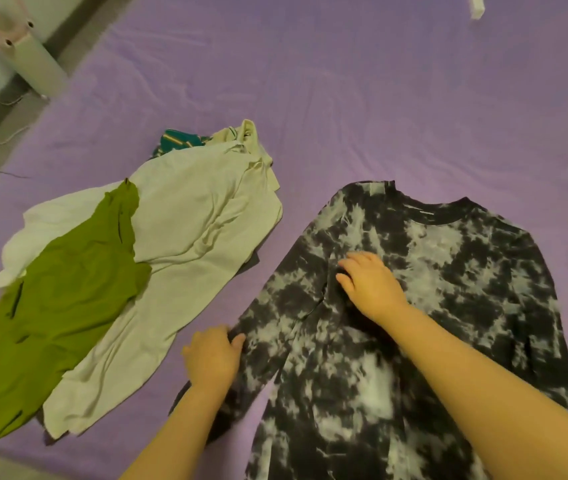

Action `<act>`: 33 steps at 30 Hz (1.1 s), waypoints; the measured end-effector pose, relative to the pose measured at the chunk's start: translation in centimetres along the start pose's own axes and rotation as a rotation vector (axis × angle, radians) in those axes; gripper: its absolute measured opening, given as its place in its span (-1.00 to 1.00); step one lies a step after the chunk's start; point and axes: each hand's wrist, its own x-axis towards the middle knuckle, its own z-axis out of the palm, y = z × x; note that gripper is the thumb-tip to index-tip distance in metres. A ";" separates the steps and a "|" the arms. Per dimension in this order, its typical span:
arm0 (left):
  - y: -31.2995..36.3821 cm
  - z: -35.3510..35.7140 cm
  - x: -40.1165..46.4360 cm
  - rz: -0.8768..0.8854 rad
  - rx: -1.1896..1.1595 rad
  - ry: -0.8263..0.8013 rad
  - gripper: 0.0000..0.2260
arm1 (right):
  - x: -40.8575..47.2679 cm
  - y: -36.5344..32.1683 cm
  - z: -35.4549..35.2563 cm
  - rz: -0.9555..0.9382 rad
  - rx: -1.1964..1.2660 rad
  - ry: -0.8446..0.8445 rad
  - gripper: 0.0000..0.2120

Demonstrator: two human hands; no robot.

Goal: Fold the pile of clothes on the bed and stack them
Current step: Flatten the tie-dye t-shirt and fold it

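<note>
Folding has barely begun. The tie-dye sweatshirt (414,306) lies spread at centre-right on the bed (344,81); the left hand (211,355) pinches its sleeve edge, the right hand (369,285) presses flat on it. The unfolded pile (119,265) waits at left; no stack shows.

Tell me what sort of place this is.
Most likely a bedroom at home: a bed with a purple sheet fills the view, loose clothes lie on it, such as a tie-dye sweatshirt and an olive green garment, and a standing fan stands beside it.
</note>
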 end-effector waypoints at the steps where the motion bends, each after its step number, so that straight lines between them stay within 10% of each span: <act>1: 0.0 -0.3 0.4 0.035 -0.069 0.018 -0.74 | 1.4 0.2 -0.7 0.001 -0.007 0.003 -0.62; 17: -2.6 -7.0 8.5 0.086 -0.542 -0.116 -0.86 | 16.5 -0.2 -2.9 -0.050 -0.401 -0.145 -0.52; 25: -3.6 -8.1 10.1 0.048 -0.565 0.081 -0.92 | 19.8 0.4 -5.3 0.168 0.418 0.270 -0.80; 33: -5.2 -6.8 10.7 -0.088 -0.266 0.021 -0.75 | 15.3 -0.3 -0.8 0.076 0.174 0.170 -0.48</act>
